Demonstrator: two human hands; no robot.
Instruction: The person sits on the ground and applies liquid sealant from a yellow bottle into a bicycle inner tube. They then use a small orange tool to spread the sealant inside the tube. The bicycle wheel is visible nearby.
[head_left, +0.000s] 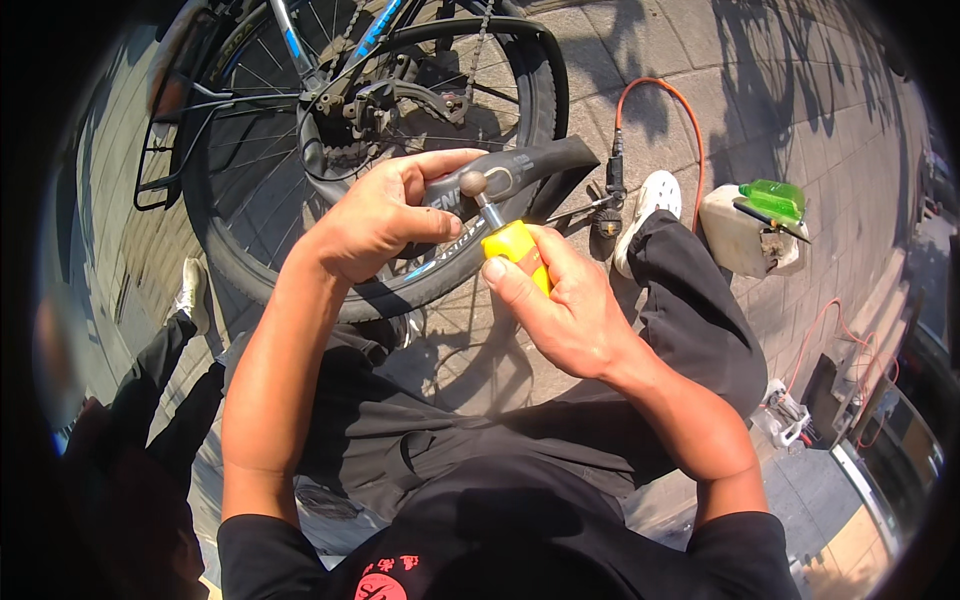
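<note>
My left hand [390,215] grips a black inner tube [550,160], whose free end extends to the right across the bicycle's rear wheel. A pale oval outline shows on the tube's upper surface. My right hand [555,300] is closed around the yellow handle of a tool [508,241] with a metal shaft and rounded knob, its thumb on the handle. The knob lies over the tube beside the oval; whether it touches the rubber I cannot tell. Behind both hands, the bicycle wheel [200,230] lies under the tube, with spokes, chain and gear mechanism visible.
An orange hose [697,130] leads to a black fitting [615,160] beside my right shoe [655,195]. A pale container [730,230] holding a green bottle [775,200] stands to the right, with tools and jugs [785,415] farther back. Another person's legs [150,380] are at the left.
</note>
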